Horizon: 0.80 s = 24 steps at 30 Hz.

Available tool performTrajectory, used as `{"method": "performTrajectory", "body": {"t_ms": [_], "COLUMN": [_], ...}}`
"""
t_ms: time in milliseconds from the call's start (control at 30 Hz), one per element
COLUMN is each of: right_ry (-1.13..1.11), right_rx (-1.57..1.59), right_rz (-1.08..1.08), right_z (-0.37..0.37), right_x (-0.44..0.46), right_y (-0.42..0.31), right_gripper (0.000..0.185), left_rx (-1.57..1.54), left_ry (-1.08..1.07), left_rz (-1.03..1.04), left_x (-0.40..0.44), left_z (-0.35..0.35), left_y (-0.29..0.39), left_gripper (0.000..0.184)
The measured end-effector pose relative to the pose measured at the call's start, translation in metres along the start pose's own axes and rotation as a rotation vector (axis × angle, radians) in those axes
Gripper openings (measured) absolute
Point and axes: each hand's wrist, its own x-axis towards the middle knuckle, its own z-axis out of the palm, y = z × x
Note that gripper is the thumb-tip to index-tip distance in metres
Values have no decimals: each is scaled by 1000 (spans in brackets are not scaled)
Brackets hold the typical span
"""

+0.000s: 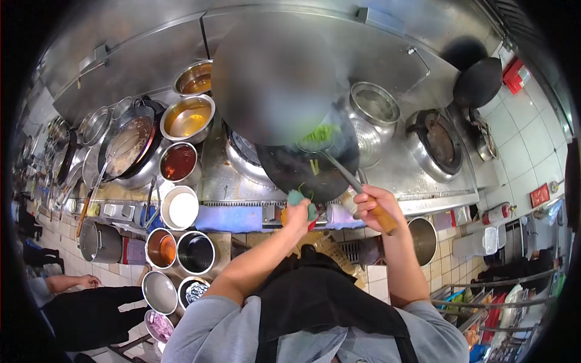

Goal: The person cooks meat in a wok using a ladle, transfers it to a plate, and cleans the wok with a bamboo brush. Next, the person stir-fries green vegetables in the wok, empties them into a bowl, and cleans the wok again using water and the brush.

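My left hand (296, 216) is closed round a green cloth (295, 197) at the near rim of a black wok (284, 178). In my right hand (376, 206) is the wooden handle of a metal ladle (342, 171), which slants up and left into the wok. Green vegetables (321, 134) lie at the ladle's head, and a few green pieces (314, 167) sit lower on the wok's dark surface. A grey blur hides the far part of the wok.
Left of the wok stand bowls of yellow liquid (189, 118) and red sauce (178, 162). A strainer (374, 103) on a pot and another burner (434, 144) are at the right. At the lower left stands another person (91, 314).
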Motion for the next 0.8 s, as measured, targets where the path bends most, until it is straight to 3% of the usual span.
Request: {"method": "performTrajectory", "body": {"t_ms": [67, 133, 267, 400, 467, 500, 600, 800], "right_ry": [-91, 87, 106, 52, 107, 2, -33, -16], "right_rx": [94, -30, -301, -444, -440, -440, -241, -242], "right_rz": [75, 22, -59, -138, -134, -83, -32, -35], "right_z": [8, 25, 42, 36, 26, 24, 18, 9], "right_x": [-27, -57, -52, 22, 29, 28, 19, 24], "right_y": [4, 10, 12, 19, 33, 34, 46, 72], "right_gripper": [12, 11, 18, 21, 23, 27, 27, 31], "left_rx": [-156, -241, -310, -292, -278, -266, -205, 64], "left_ry": [-40, -133, -131, -84, -213, -292, -120, -122], "left_rz": [-239, -354, -319, -338, -360, -404, -320, -297], "left_x": [-4, -41, -25, 12, -10, -16, -6, 15], "left_z": [3, 7, -3, -7, -17, -27, -35, -48], "left_y": [24, 45, 42, 65, 66, 62, 58, 61], "left_gripper": [13, 12, 12, 11, 14, 13, 15, 20]}}
